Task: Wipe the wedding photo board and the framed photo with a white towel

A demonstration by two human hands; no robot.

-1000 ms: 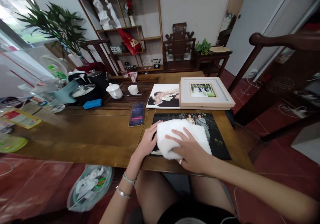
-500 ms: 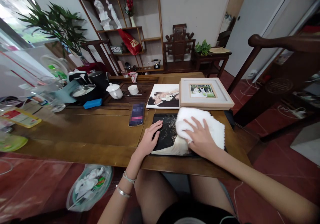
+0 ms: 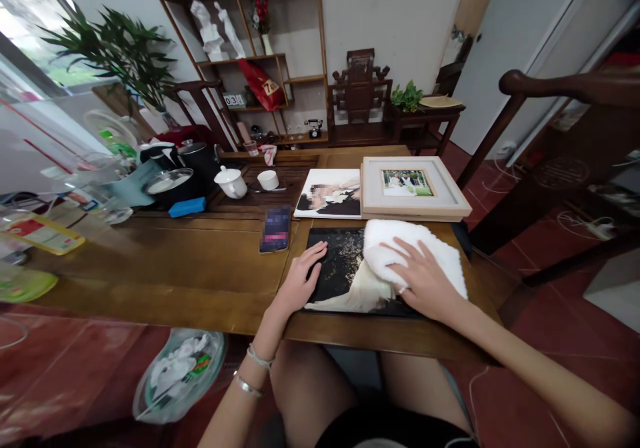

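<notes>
My left hand (image 3: 304,276) lies flat on the left part of a black rectangular board (image 3: 333,271), its fingers stretched out and holding nothing. Pale flecks (image 3: 353,248) are scattered over the board's middle. With my right hand (image 3: 425,278), fingers spread over the top, I grip a thick white towel (image 3: 443,255) and press it onto the board's right part, which it hides. A crumpled off-white sheet or cloth (image 3: 367,291) runs along the board's near edge and partly under the towel; its material is unclear.
Behind the board lie a photo print (image 3: 330,195) and a light-framed picture (image 3: 415,185). Left of it is a phone (image 3: 275,228); farther left stand a white teapot (image 3: 231,183), a cup (image 3: 268,180) and a blue block (image 3: 187,207). A lined bin (image 3: 180,375) sits below the table edge.
My right hand and the towel have slid to the right, baring more of the flecks and the off-white sheet. My left hand has stayed in place on the board.
</notes>
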